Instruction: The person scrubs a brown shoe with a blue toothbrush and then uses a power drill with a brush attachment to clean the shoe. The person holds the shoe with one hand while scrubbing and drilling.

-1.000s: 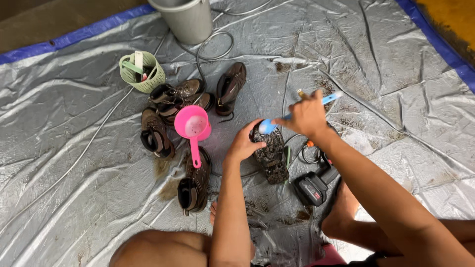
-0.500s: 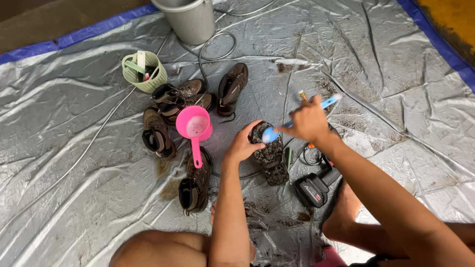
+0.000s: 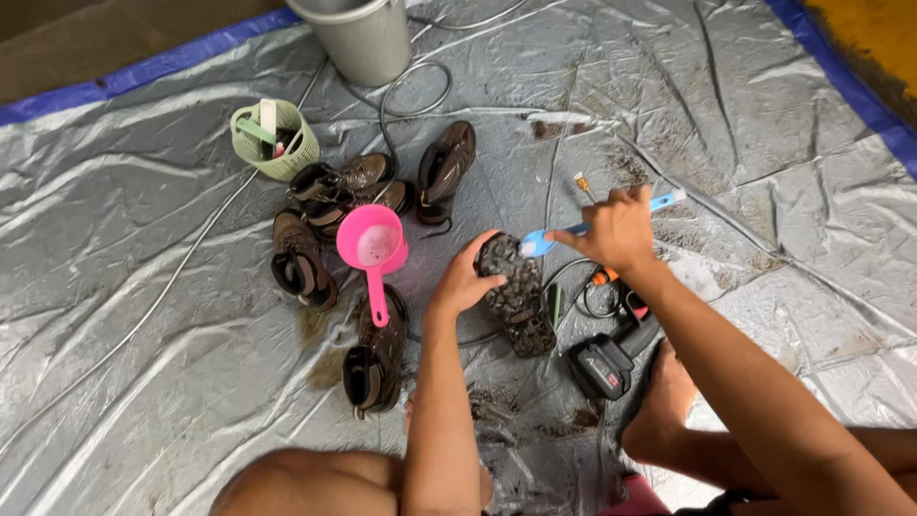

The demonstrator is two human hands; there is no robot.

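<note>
Muddy boot point(image 3: 516, 291), sole up, sits steadied by the left hand point(image 3: 465, 285); the right hand point(image 3: 619, 232), clamped on the blue toothbrush point(image 3: 573, 229), should scrub firmly along the treads.

We saw a grey tarp point(image 3: 143, 315) with a blue border. At 12 o'clock stood a grey bucket point(image 3: 363, 38); at 10 o'clock, a green basket point(image 3: 275, 143). Near the centre lay 5 brown boots point(image 3: 444, 172), a pink scoop point(image 3: 373, 247) resting on them. At 5 o'clock lay a black power tool point(image 3: 607, 363).
</note>
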